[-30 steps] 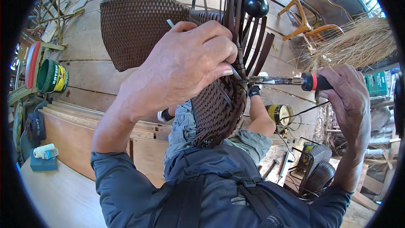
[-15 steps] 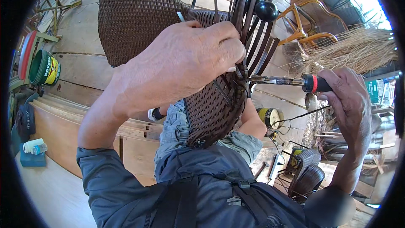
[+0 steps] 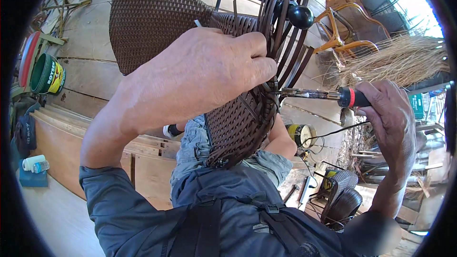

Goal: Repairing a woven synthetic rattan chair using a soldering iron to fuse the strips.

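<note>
The right hand point(image 3: 388, 104), right of frame, wraps the handle of the tool point(image 3: 309, 93), tip at the wicker point(image 3: 235, 128) mid-frame. The left hand point(image 3: 209, 69) curls against the wicker; whether it pinches anything is hidden.

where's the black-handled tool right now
In the head view, the black-handled tool is right of centre, in the right hand, its tip at the brown weave.

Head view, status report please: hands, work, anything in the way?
Right hand gripping black-handled tool, tip at brown woven piece. Left hand curled over it, exact grip hidden. Loose dark strips crowd just above tool tip.
</note>
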